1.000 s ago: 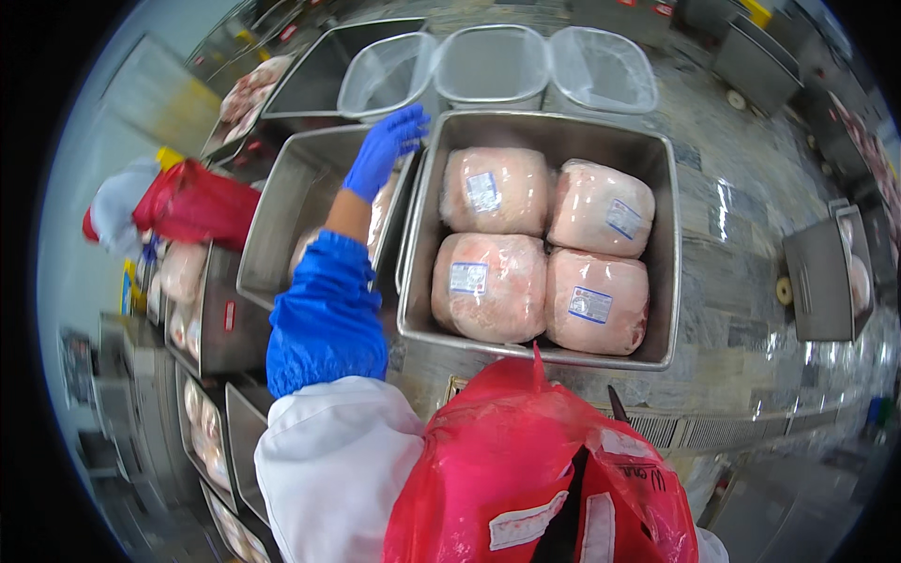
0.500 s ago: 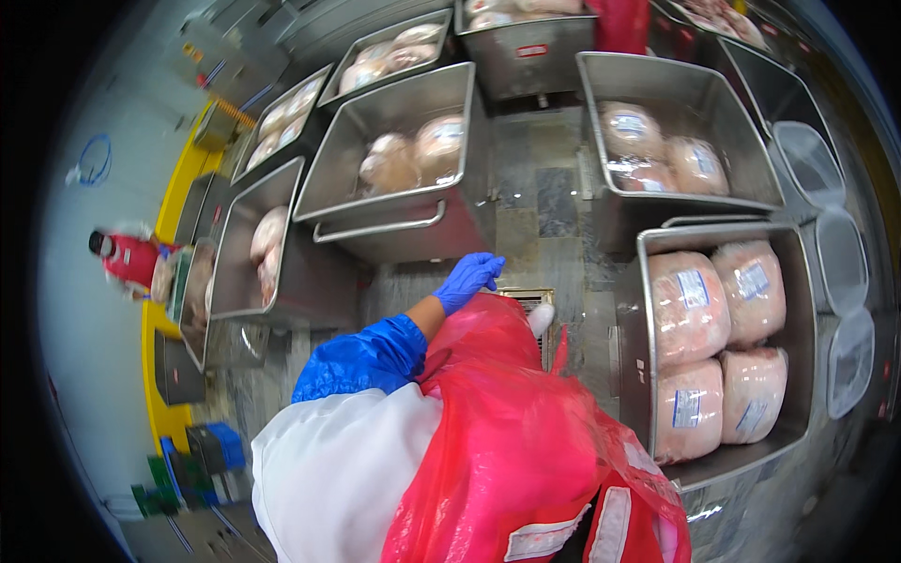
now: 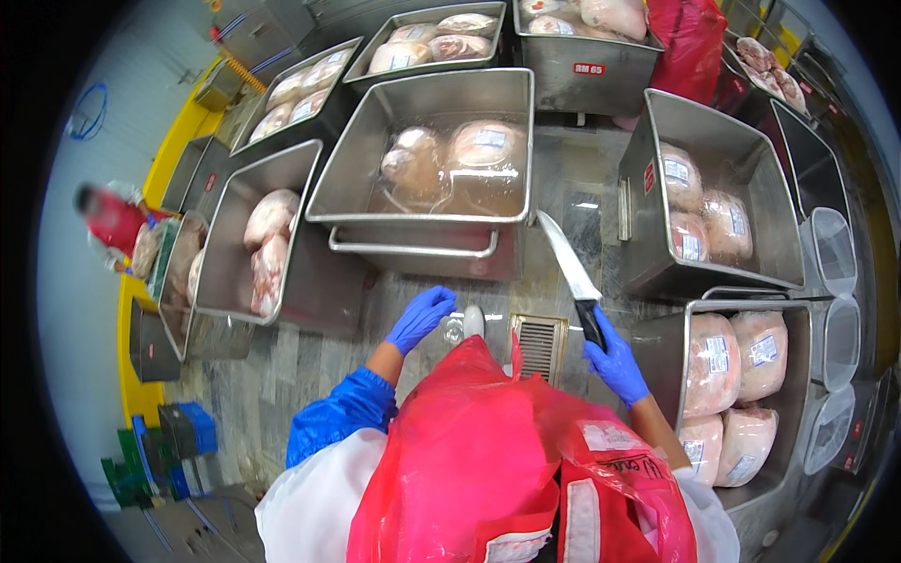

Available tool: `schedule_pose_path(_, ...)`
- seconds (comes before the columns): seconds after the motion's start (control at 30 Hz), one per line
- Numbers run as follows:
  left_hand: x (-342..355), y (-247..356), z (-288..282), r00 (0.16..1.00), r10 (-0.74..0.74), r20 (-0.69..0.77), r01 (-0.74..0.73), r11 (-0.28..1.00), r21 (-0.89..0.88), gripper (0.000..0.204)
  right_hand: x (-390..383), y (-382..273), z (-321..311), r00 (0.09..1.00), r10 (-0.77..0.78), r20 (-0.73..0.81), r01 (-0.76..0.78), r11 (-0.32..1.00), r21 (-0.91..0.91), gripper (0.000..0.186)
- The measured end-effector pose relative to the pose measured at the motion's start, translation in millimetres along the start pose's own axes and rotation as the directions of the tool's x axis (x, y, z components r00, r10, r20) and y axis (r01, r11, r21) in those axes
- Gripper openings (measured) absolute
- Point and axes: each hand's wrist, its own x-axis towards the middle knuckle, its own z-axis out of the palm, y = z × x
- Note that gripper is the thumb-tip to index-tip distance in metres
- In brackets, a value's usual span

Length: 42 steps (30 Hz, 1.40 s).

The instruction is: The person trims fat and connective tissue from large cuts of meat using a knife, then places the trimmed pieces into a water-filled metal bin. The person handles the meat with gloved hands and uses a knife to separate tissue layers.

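In my blue-gloved right hand [image 3: 616, 359] is a knife [image 3: 571, 266], gripped by its black handle, with the long pale blade pointing up and away to the left. My blue-gloved left hand [image 3: 421, 317] hangs in front of me, its fingers loosely stretched and nothing in them. Beyond it stands a steel meat bin [image 3: 422, 230] with a bar handle across its near side. Inside that bin, a wrapped, labelled meat block [image 3: 486, 144] and a pale lump of meat [image 3: 414, 161] lie in brownish liquid.
Another steel bin [image 3: 796, 375] at my right holds several wrapped meat blocks; a further bin [image 3: 657, 122] stands beyond it. At the left is a bin with meat pieces [image 3: 269, 253]. A floor drain grate [image 3: 538, 345] lies before me. A person in red [image 3: 117, 225] works at far left.
My right hand with the knife has come into view. My left hand has moved left and nearer to me. The view has shifted, showing more of the far bins.
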Motion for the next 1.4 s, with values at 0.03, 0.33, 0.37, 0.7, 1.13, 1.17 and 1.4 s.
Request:
schedule_pose_path(0.03,13,-1,-14,0.999,0.013,-0.039,-0.012,1.0,0.013,0.02,28,-20,9,0.999,-0.052,0.008,0.052,0.997,-0.051,0.061)
schedule_pose_path(0.33,121,-68,-155,0.994,-0.019,-0.111,0.017,1.0,-0.015,0.018,349,-104,147,0.98,0.086,0.177,0.023,0.841,-0.541,0.034)
schedule_pose_path(0.37,117,-81,-169,0.992,-0.056,-0.112,0.053,0.998,-0.028,0.019,378,-99,161,0.972,0.135,0.193,0.019,0.772,-0.636,0.036)
schedule_pose_path(0.7,93,-113,-205,0.969,-0.238,-0.066,0.239,0.971,0.002,0.016,451,-32,159,0.846,0.36,0.394,-0.057,0.795,-0.603,0.041)
schedule_pose_path(1.13,201,38,-50,0.991,0.061,0.123,-0.067,0.997,0.049,0.014,40,69,-91,0.488,0.406,-0.773,0.152,0.832,0.533,0.034)
schedule_pose_path(1.17,202,49,-29,0.987,0.068,0.144,-0.082,0.992,0.094,0.015,25,98,-107,0.397,0.437,-0.807,0.137,0.841,0.523,0.033)
schedule_pose_path(1.4,154,136,99,0.914,-0.023,0.406,-0.077,0.97,0.23,0.015,60,284,-190,0.279,0.723,-0.632,0.462,0.476,0.749,0.036)
